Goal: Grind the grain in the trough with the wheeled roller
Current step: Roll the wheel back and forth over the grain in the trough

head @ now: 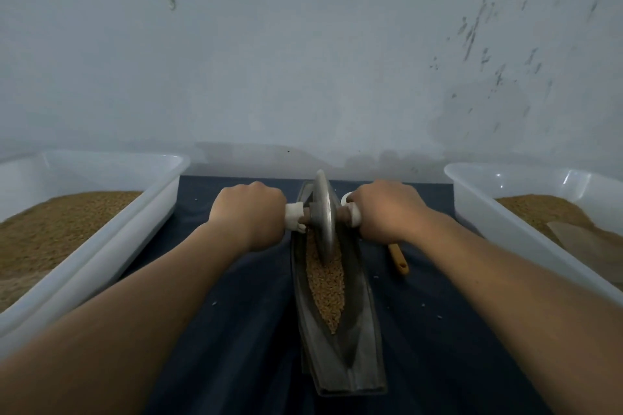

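Observation:
A long, boat-shaped dark metal trough (357,340) lies lengthwise in front of me on a dark blue cloth. Brown grain (325,283) fills its groove. The wheeled roller (323,216), a grey metal disc on a cross axle, stands upright in the far half of the trough with its rim in the grain. My left hand (251,212) grips the white-wrapped left handle of the axle. My right hand (384,209) grips the white-wrapped right handle. Both arms are stretched forward.
A white plastic tub (101,246) holding brown grain stands at the left, another white tub (505,222) with grain and a flat scoop at the right. An orange-handled tool (399,259) lies on the cloth under my right wrist. A grey wall rises close behind.

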`<state>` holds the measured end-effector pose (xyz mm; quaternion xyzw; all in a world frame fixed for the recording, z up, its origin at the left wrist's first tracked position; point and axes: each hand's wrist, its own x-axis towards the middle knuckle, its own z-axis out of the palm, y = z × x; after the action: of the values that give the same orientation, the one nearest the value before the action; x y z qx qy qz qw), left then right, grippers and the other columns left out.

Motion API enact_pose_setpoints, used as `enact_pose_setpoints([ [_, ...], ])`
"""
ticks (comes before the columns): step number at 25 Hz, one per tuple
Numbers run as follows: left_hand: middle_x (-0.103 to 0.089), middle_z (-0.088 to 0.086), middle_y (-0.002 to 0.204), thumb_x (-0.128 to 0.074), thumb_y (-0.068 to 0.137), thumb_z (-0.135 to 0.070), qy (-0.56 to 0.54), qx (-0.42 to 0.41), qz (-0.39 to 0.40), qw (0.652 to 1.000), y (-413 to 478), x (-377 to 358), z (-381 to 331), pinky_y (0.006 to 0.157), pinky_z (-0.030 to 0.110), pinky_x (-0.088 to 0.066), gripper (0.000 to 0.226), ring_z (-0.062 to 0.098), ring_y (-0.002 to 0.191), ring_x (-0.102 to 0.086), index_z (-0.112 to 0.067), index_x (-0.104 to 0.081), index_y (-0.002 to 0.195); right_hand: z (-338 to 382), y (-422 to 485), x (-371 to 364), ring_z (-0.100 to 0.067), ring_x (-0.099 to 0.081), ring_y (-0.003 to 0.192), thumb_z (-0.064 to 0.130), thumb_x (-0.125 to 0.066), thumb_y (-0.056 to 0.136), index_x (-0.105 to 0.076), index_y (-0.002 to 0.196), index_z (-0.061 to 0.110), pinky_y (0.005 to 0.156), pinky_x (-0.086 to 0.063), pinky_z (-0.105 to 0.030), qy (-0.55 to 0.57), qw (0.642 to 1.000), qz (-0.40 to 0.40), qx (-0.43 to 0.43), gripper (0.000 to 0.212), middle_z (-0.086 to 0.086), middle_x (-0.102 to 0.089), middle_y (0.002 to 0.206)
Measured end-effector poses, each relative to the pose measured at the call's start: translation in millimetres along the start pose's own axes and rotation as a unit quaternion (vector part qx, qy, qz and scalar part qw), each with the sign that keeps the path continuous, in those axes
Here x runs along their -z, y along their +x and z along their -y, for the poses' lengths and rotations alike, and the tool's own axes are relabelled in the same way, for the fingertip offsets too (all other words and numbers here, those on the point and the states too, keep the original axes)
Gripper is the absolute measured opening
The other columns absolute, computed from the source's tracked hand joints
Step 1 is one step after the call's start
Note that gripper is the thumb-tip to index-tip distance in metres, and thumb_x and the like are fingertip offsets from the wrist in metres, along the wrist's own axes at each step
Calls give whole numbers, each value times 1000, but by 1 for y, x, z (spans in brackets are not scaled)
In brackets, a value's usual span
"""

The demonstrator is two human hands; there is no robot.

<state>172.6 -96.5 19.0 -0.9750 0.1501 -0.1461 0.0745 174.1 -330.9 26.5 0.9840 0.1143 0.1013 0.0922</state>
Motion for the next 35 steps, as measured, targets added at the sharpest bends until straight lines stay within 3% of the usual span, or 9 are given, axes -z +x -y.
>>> enact_pose_setpoints([
  [6, -49, -10, 73, -66, 78, -43, 3, -37, 43, 998, -29, 17, -2, 58, 31, -41, 17, 13, 64, -51, -32, -60, 89, 14, -53, 3, -16, -37, 59, 27, -63, 74, -47, 79, 26, 48, -22, -28, 11, 997, -80, -23, 17, 9, -41, 69],
  [11, -41, -11, 62, -60, 75, -43, 67, -59, -8, 996, -51, 18, -4, 44, 24, -21, 30, 6, 48, -34, -30, -36, 63, 9, -104, -8, -6, -24, 49, 40, -64, 63, -27, 81, 46, 44, -11, -22, 3, 993, -115, 9, 41, 15, -28, 59],
  [16, -46, -6, 70, -57, 84, -35, 74, -11, -58, 996, -9, 7, -9, 53, 31, -35, 7, 19, 60, -46, -28, -58, 84, 11, -30, 1, -12, -45, 60, 37, -59, 77, -49, 77, 35, 49, -29, -28, 59, 995, -41, -72, 11, 10, -52, 70],
  [19, -53, -3, 79, -58, 85, -33, 60, 10, -50, 997, 2, 10, -9, 59, 33, -38, 13, 20, 68, -48, -26, -64, 94, 9, -11, 7, -19, -53, 66, 37, -61, 81, -51, 69, 29, 54, -36, -30, 52, 996, -7, -75, 18, 5, -56, 73],
  [22, -41, -11, 67, -61, 78, -44, 27, -26, -34, 999, -31, 6, -1, 55, 30, -34, 16, 14, 57, -41, -32, -52, 80, 13, -54, -1, -7, -28, 47, 39, -65, 65, -42, 62, 26, 44, -18, -23, -23, 987, -161, -7, 27, 10, -33, 55],
  [24, -29, -12, 54, -61, 64, -50, 47, -80, -94, 991, -55, 4, 6, 44, 22, -23, 25, 6, 43, -24, -35, -41, 65, 14, -85, -1, 0, -6, 45, 48, -58, 58, -35, 58, 30, 46, -3, -17, -57, 972, -226, 26, 29, 12, -13, 51],
  [28, -22, -11, 54, -60, 71, -47, 95, -87, -156, 979, -52, 9, 3, 44, 22, -10, 27, 11, 42, -14, -33, -38, 66, 7, -79, -6, -8, -37, 54, 51, -55, 76, -49, 73, 32, 47, -23, -25, 13, 998, -58, -21, 20, 11, -42, 61],
  [32, -41, -4, 53, -73, 71, -25, 84, -25, -185, 979, -39, -4, -8, 48, 25, -11, 37, 16, 44, -27, -21, -36, 68, 5, -37, -5, -14, -52, 62, 43, -60, 79, -51, 71, 29, 52, -35, -29, 15, 997, -61, -39, 19, 8, -54, 68],
  [35, -37, -5, 52, -80, 62, -19, 35, -21, -222, 974, -43, -13, -5, 52, 22, -6, 48, 15, 45, -25, -20, -32, 67, 4, -34, -8, -11, -46, 51, 39, -64, 73, -48, 65, 30, 45, -27, -25, -22, 994, -106, -23, 20, 9, -50, 57],
])
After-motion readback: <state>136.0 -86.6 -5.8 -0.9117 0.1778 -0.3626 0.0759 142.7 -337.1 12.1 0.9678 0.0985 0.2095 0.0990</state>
